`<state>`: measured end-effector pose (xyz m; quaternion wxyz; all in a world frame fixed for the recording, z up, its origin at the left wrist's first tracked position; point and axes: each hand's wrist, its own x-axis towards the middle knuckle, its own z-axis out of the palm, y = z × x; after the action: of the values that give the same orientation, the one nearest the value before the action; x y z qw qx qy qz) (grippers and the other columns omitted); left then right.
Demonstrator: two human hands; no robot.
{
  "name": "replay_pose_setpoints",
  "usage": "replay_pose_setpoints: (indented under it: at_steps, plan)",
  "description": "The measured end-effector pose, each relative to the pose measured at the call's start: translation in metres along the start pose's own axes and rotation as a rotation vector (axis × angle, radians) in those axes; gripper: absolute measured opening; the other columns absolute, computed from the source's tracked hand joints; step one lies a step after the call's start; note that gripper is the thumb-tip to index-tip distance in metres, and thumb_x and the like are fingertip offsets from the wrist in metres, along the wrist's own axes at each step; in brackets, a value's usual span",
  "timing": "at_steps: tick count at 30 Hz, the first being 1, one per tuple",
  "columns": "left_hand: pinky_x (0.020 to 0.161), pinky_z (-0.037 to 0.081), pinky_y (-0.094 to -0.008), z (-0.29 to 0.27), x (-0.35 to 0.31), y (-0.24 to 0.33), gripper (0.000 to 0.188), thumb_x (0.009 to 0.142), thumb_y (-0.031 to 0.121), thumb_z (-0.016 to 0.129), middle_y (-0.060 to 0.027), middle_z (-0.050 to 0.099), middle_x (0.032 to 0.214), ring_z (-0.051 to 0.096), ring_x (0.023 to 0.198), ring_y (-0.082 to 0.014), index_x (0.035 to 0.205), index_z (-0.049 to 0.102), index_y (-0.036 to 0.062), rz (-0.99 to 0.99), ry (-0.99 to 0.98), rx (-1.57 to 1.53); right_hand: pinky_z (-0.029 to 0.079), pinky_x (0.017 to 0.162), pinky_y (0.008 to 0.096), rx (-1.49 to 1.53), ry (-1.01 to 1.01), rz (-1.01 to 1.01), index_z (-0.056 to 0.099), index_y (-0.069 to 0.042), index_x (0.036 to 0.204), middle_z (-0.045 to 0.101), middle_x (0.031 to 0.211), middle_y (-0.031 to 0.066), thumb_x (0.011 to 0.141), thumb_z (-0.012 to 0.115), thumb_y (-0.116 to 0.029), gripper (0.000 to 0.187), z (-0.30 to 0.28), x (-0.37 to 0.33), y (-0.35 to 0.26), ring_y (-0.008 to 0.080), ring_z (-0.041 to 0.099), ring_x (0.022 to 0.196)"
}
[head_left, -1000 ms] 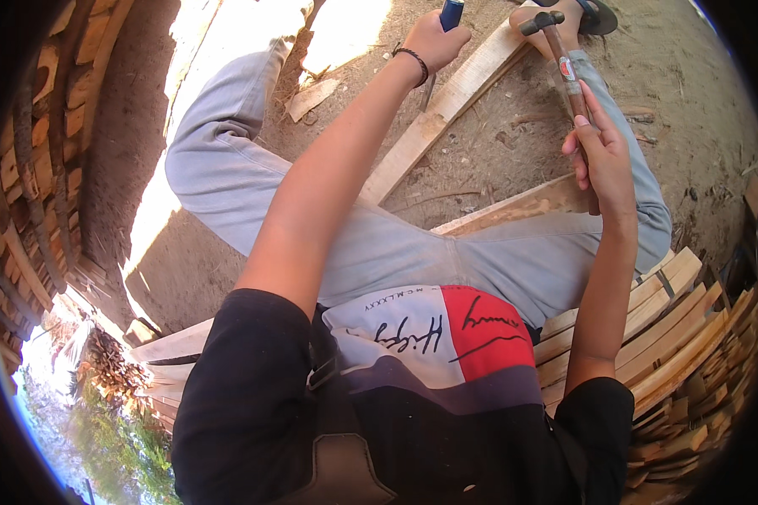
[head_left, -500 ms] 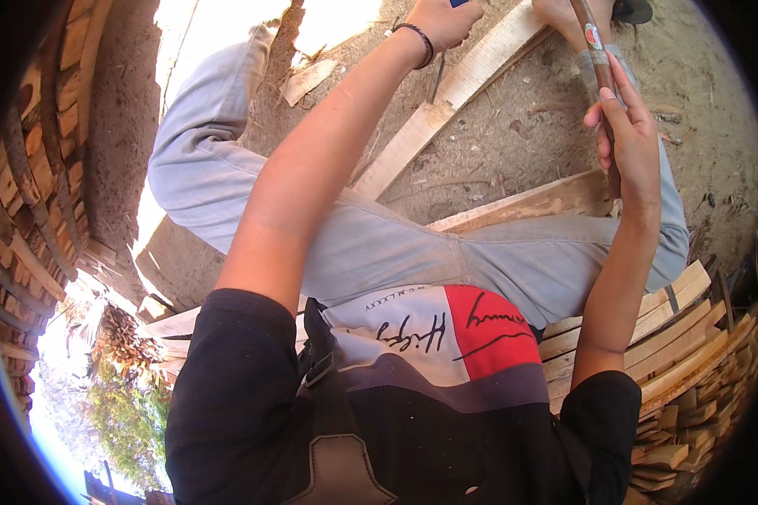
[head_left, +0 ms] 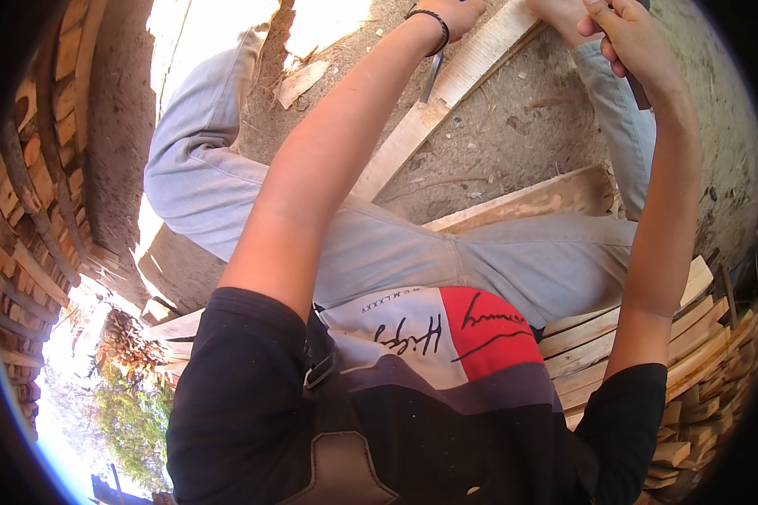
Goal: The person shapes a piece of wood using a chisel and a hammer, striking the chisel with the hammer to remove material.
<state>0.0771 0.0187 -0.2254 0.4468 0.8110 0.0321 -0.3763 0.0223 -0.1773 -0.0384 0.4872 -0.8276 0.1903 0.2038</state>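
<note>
Near the top edge, my left hand (head_left: 456, 17) is closed around the handle of a chisel; most of that handle is hidden or cut off. The grey chisel blade (head_left: 432, 77) reaches down to a pale wooden plank (head_left: 477, 66), beside a cut patch on its surface. My right hand (head_left: 633, 40), at the upper right, grips a brown wooden tool handle (head_left: 638, 93). The lower end sticks out below my palm; I cannot make out its head. My bare foot (head_left: 556, 10) is at the plank's far end.
A second wooden board (head_left: 535, 202) lies between my legs on the dirt ground (head_left: 514, 135). A wood chip (head_left: 301, 84) lies left of my left forearm. Stacked planks (head_left: 585, 353) are under and behind me at the right, and more stacked wood (head_left: 38, 177) stands at the left.
My right hand has moved up and slightly right with the wooden handle, now mostly hidden by the hand. My left hand has shifted slightly, and more of the chisel blade shows.
</note>
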Motion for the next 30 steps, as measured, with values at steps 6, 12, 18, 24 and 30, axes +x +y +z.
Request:
replay_pose_setpoints:
  at_steps: [6,12,18,24,30]
  plan:
    - [0.066,0.054,-0.0407,-0.002,0.005,-0.005,0.043,0.094,0.035,0.065,-0.0161,0.070,0.089,0.069,0.074,-0.0243,0.116,0.064,-0.0025,-0.016,-0.027,-0.005,0.040,0.042,0.0210,-0.156,-0.078,0.038,0.044,-0.009,0.154,0.057,0.076,-0.0010,0.103,0.042,-0.009,0.051,0.000,0.006,-0.010,0.0054,0.048,0.049]
    - [0.100,0.050,-0.0444,0.004,0.011,-0.013,0.049,0.093,0.036,0.066,-0.0283,0.069,0.118,0.067,0.116,-0.0385,0.123,0.064,-0.0029,0.023,0.081,0.085,0.041,0.042,0.0218,-0.123,-0.161,0.193,0.033,-0.007,0.159,0.058,0.078,0.0001,0.106,0.042,-0.012,0.053,-0.003,0.030,-0.018,0.0053,0.046,0.048]
    - [0.074,0.054,-0.0418,0.002,0.018,-0.014,0.037,0.093,0.033,0.066,-0.0161,0.071,0.090,0.070,0.082,-0.0274,0.108,0.068,-0.0005,-0.036,-0.080,0.013,0.043,0.047,0.0208,-0.348,-0.281,0.129,0.053,-0.009,0.147,0.059,0.077,-0.0022,0.106,0.042,-0.013,0.043,-0.003,0.040,-0.039,0.0050,0.049,0.053]
    - [0.062,0.050,-0.0393,0.009,0.030,-0.027,0.026,0.093,0.028,0.065,-0.0085,0.067,0.078,0.063,0.067,-0.0198,0.098,0.068,0.0023,0.029,-0.072,-0.053,0.045,0.047,0.0210,-0.448,-0.325,0.169,0.059,-0.013,0.144,0.061,0.079,-0.0023,0.107,0.042,-0.014,0.040,-0.017,0.053,-0.042,0.0048,0.051,0.055]
    - [0.063,0.050,-0.0390,0.009,0.040,-0.032,0.030,0.095,0.031,0.065,-0.0086,0.066,0.078,0.062,0.068,-0.0195,0.096,0.069,0.0010,0.042,-0.087,0.013,0.042,0.045,0.0205,-0.455,-0.357,0.256,0.058,-0.016,0.144,0.062,0.079,-0.0016,0.109,0.044,-0.018,0.038,-0.013,0.080,-0.036,0.0044,0.049,0.054]
